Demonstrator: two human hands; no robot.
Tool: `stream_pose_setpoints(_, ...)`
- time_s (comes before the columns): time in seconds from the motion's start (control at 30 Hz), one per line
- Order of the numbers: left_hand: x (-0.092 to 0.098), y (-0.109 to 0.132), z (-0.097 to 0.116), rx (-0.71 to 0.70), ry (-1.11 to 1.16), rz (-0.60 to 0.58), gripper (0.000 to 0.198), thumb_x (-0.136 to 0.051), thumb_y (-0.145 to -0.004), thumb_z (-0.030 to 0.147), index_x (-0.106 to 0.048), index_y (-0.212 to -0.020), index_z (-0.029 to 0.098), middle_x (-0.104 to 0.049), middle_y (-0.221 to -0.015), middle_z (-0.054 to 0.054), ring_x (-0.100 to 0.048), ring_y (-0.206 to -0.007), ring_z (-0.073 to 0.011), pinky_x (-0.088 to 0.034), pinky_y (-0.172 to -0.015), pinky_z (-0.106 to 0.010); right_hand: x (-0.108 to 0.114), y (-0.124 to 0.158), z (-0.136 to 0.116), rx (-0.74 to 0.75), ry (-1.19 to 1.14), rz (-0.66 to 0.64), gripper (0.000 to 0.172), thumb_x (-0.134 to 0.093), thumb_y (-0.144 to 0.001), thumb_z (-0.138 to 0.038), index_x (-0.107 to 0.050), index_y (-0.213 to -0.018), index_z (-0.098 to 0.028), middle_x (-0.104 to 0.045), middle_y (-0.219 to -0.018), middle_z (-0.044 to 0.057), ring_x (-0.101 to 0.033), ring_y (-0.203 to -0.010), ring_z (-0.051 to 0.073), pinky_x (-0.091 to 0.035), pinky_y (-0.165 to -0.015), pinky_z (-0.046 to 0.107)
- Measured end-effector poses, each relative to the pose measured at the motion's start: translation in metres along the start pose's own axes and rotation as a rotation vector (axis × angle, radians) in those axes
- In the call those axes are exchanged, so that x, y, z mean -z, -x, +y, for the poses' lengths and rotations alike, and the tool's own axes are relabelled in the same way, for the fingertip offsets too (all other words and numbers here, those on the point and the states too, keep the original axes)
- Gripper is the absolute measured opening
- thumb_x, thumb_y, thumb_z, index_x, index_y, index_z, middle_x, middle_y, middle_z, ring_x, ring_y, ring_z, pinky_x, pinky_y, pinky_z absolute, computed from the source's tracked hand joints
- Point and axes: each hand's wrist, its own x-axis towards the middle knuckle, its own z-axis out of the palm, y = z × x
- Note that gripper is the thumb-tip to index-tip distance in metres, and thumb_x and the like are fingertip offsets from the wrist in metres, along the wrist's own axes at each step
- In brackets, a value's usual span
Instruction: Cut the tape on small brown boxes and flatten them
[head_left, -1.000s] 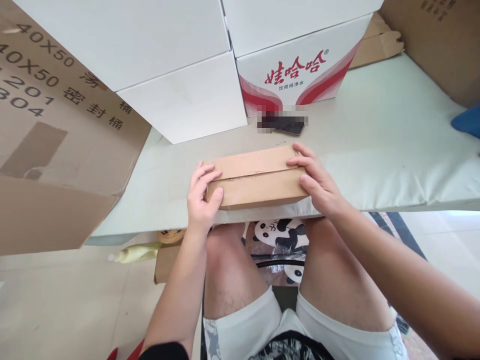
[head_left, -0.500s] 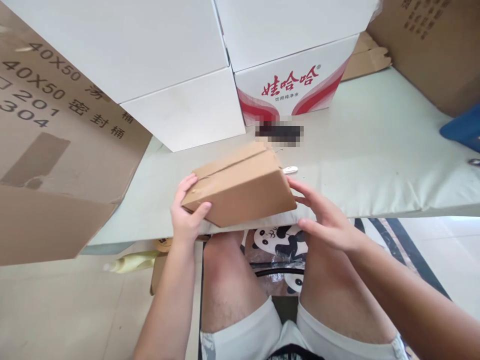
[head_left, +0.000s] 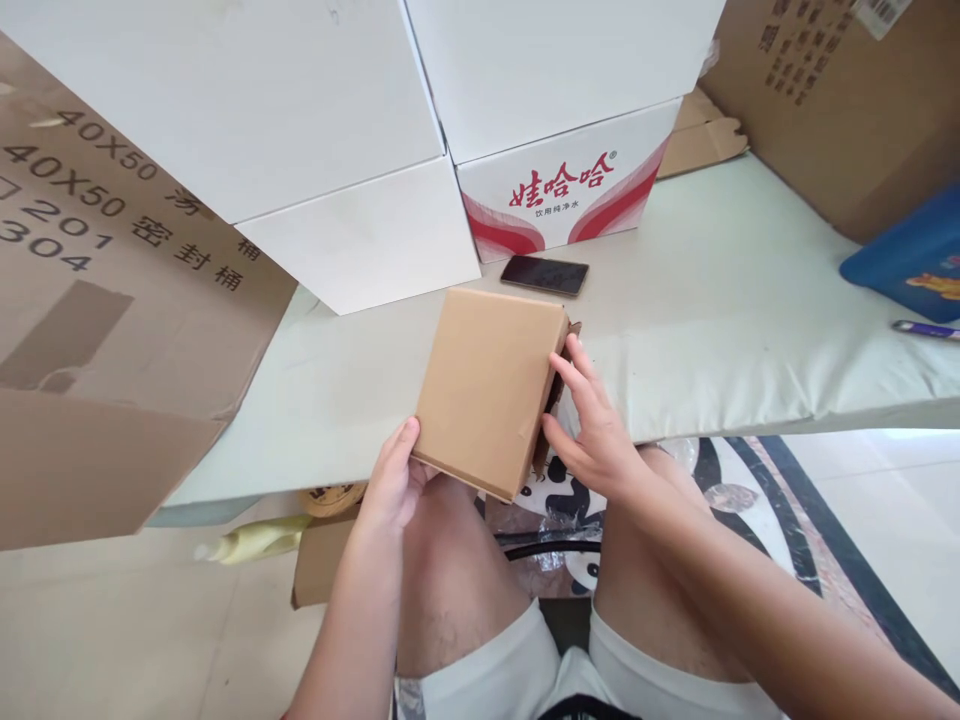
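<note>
A small brown cardboard box point(head_left: 487, 385) is held tilted over the front edge of the cloth-covered table, its broad plain face toward me. My left hand point(head_left: 397, 475) grips its lower left corner, thumb on the face and fingers underneath. My right hand point(head_left: 596, 425) is at the right side, fingers apart, with fingertips against the box's edge. There a cardboard flap point(head_left: 574, 330) sticks out beside a dark gap. What is inside the box cannot be seen. Behind the box a dark phone point(head_left: 544, 275) lies on the table.
White cartons point(head_left: 360, 240) are stacked at the back, one with red print point(head_left: 562, 195). Large brown cartons stand at left point(head_left: 135, 330) and right point(head_left: 847, 120). A blue item point(head_left: 904, 260) and a pen point(head_left: 926, 329) lie at the right on the pale tablecloth point(head_left: 712, 330).
The box has been turned so that its broad face shows and its right side has a flap out. My right hand has moved up and left along that side; the left hand still grips a corner.
</note>
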Motion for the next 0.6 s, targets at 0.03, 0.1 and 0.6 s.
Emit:
stream_pose_setpoints(0.03,-0.001,0.000,0.000,-0.014,-0.021,0.007,0.065,-0.086,-0.064,0.067,-0.075,-0.106,0.018,-0.080,-0.104,-0.010,-0.075,-0.090,-0.0257,-0.061,-0.064,-0.030,-0.003,0.004,0.003,-0.054,-0.012,0.006,0.070,-0.054,-0.095,-0.021,-0.032,-0.160,-0.035,-0.027,-0.171,0.010,-0.024,-0.161,0.032,-0.030,-0.128,0.066)
stream_pose_setpoints(0.1,-0.003,-0.001,0.001,-0.026,-0.076,0.032,0.069,-0.081,-0.067,0.073,-0.075,-0.110,0.019,-0.079,-0.114,-0.012,-0.074,-0.102,-0.0287,-0.063,-0.073,-0.034,-0.009,0.012,0.007,-0.168,-0.058,0.021,0.068,-0.058,-0.094,-0.027,-0.034,-0.157,-0.032,-0.030,-0.168,0.014,-0.023,-0.161,0.034,-0.031,-0.126,0.069)
stream_pose_setpoints(0.6,-0.005,-0.006,0.004,-0.215,-0.179,-0.015,0.067,-0.074,-0.076,0.074,-0.075,-0.118,0.021,-0.072,-0.134,-0.014,-0.062,-0.133,-0.0340,-0.059,-0.099,-0.042,-0.018,0.042,0.032,-0.264,-0.358,-0.196,0.076,-0.055,-0.099,-0.056,-0.024,-0.164,-0.032,-0.025,-0.173,0.012,-0.021,-0.162,0.032,-0.031,-0.127,0.063)
